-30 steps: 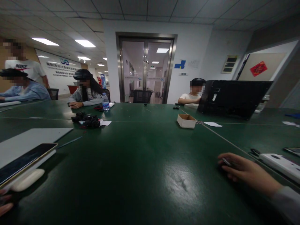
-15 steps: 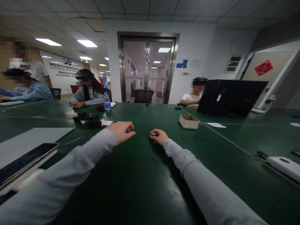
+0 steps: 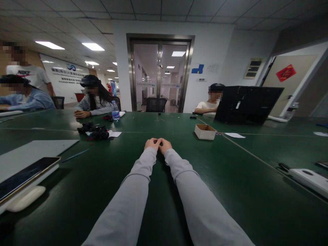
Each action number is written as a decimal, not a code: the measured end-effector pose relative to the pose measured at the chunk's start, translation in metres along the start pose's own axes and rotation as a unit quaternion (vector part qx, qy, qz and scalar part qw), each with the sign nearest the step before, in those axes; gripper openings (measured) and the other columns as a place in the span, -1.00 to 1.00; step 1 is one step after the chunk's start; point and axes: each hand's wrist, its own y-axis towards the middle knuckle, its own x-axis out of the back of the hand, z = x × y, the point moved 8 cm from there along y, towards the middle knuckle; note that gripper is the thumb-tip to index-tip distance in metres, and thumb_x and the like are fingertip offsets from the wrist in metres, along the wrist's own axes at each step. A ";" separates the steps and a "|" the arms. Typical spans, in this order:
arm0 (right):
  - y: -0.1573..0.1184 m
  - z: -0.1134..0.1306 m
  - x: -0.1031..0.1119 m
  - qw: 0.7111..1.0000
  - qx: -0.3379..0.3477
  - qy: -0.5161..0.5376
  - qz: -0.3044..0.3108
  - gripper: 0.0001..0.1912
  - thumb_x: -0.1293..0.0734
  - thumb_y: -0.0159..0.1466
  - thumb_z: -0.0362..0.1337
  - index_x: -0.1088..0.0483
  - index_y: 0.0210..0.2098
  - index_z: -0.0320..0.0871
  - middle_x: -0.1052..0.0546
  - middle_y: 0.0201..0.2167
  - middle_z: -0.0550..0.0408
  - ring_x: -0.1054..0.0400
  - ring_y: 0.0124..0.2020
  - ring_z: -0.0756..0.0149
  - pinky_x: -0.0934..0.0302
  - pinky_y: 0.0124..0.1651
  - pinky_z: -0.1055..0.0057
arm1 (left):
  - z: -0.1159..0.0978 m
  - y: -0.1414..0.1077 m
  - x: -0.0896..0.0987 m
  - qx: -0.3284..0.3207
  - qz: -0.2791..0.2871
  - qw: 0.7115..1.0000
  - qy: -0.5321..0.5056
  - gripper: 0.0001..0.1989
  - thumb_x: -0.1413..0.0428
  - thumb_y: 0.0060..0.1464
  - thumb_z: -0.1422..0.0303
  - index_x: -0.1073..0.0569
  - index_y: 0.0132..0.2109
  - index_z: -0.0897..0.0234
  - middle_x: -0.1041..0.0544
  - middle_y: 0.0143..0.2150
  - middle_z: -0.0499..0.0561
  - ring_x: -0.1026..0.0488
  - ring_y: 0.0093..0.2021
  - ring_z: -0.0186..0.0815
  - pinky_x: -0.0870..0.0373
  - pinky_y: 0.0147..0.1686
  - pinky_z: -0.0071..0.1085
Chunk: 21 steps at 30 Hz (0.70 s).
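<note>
My left hand [image 3: 152, 143] and my right hand [image 3: 165, 145] meet over the green table [image 3: 159, 191] at its middle. The fingers of both are curled and touch at the tips. Whatever lies between them is hidden by the hands' backs and too small to name. Nearest to my right hand is an open box [image 3: 205, 133] with pale sides and a brown inside. Off to the left of my left hand lies a heap of black gear [image 3: 94, 131] by a white paper [image 3: 114, 134].
At the left lie a grey laptop [image 3: 33, 150], a phone [image 3: 28, 176], a white mouse [image 3: 27, 199] and a thin blue stick [image 3: 75, 155]. A water bottle [image 3: 115, 111], a black monitor [image 3: 248, 104] and a white power strip [image 3: 309, 179] stand farther out. Several people sit or stand beyond.
My left hand has swung right and down to meet my right hand, its fingers now curled. The small light-coloured item seen in my right hand is now out of sight.
</note>
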 end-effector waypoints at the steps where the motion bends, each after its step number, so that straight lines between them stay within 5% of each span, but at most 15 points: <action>1: -0.001 0.000 0.001 1.000 -0.002 0.000 -0.002 -0.81 -0.24 0.13 -0.38 -0.39 -0.25 -0.15 -0.48 -0.30 0.06 -0.33 -0.26 0.30 -0.18 -0.20 0.47 | 0.000 -0.001 0.001 -0.006 -0.006 1.000 -0.002 -0.64 -0.01 -0.04 0.11 -0.46 -0.21 0.26 -0.50 -0.22 0.10 -0.40 -0.17 -0.27 -0.28 -0.16 -0.43; 11: -0.002 -0.002 0.004 0.999 -0.008 0.030 -0.011 -0.77 -0.28 0.01 -0.50 -0.35 -0.33 -0.14 -0.46 -0.39 0.09 -0.32 -0.31 0.28 -0.17 -0.25 0.45 | -0.021 -0.013 0.011 -0.088 -0.040 0.995 -0.022 -0.87 -0.12 -0.12 0.34 -0.43 -0.32 0.18 -0.49 -0.30 -0.03 -0.42 -0.30 -0.37 -0.32 -0.27 -0.49; 17: -0.003 -0.013 0.001 0.991 -0.063 0.117 -0.011 -0.57 -0.39 -0.11 -0.45 -0.34 -0.22 -0.15 -0.43 -0.47 0.16 -0.31 -0.41 0.37 -0.20 -0.28 0.47 | -0.010 -0.012 0.020 -0.036 -0.071 0.995 -0.063 -0.86 -0.11 -0.11 0.34 -0.40 -0.30 0.17 -0.51 -0.31 -0.06 -0.44 -0.29 -0.36 -0.33 -0.28 -0.46; 21: -0.005 -0.003 0.010 0.990 -0.005 0.128 -0.051 -0.64 -0.32 -0.01 -0.39 -0.34 -0.18 -0.09 -0.42 -0.46 0.19 -0.30 -0.42 0.40 -0.20 -0.29 0.48 | -0.010 -0.010 0.023 -0.041 -0.073 0.992 -0.092 -0.85 -0.12 -0.13 0.37 -0.40 -0.30 0.21 -0.51 -0.33 -0.06 -0.45 -0.35 -0.39 -0.34 -0.31 -0.50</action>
